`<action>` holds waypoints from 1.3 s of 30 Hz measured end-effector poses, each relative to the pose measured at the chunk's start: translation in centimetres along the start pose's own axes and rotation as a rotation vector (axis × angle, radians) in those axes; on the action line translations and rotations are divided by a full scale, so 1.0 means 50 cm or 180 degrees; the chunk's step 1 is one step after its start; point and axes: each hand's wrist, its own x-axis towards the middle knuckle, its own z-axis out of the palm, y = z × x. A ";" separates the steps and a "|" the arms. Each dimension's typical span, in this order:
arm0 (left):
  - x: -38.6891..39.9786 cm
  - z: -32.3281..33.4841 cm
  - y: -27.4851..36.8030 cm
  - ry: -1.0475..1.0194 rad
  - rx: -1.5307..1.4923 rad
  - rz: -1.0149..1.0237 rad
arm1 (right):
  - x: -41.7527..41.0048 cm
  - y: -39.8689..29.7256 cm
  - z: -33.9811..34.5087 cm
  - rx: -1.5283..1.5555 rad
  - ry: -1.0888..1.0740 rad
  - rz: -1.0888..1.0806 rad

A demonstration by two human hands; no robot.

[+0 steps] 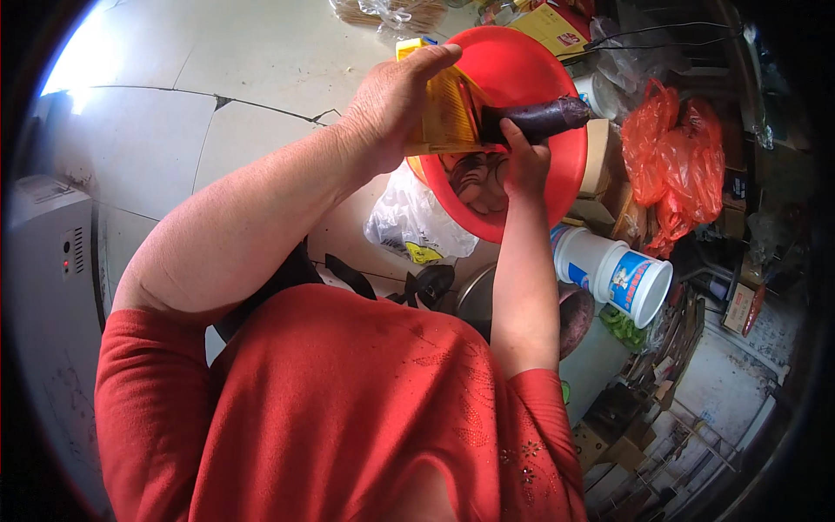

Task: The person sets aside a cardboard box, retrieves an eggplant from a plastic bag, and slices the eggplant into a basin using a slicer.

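Note:
My left hand (391, 104) grips the upper end of a yellow plastic mandoline slicer (450, 114), tilted over a red plastic basin (522, 65). In my right hand (527, 163) is a dark purple eggplant (545, 119); its cut end lies against the slicer's face and its stem end points right. Several thin eggplant slices (479, 189) lie in the basin beneath the slicer. The slicer's lower edge rests at the basin's left side. My left palm hides part of its frame.
A white plastic bag (417, 215) lies on the tiled floor beside the basin. Right of it are white plastic buckets (587, 258), a cardboard box (595, 156) and a red plastic bag (675, 156). A metal pot (476, 297) is near my right forearm; a white appliance (52, 261) stands far left.

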 end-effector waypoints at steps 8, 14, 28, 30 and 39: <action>0.008 0.012 -0.015 -0.0143 0.0368 0.0337 | -0.011 -0.030 0.008 0.0317 0.0377 0.0215; 0.000 0.011 -0.014 -0.0102 0.0145 0.0206 | -0.108 -0.133 0.093 0.0098 -0.0216 -0.0785; 0.010 -0.006 -0.027 0.0006 0.1443 0.0603 | -0.097 -0.126 0.102 0.0259 -0.0299 -0.0819; -0.005 0.010 -0.016 0.0063 0.1183 0.0452 | -0.074 -0.086 0.068 0.0115 -0.0079 -0.0293; 0.030 -0.053 -0.046 -0.0371 0.2091 0.1288 | -0.098 -0.115 0.101 0.0201 -0.0320 -0.0540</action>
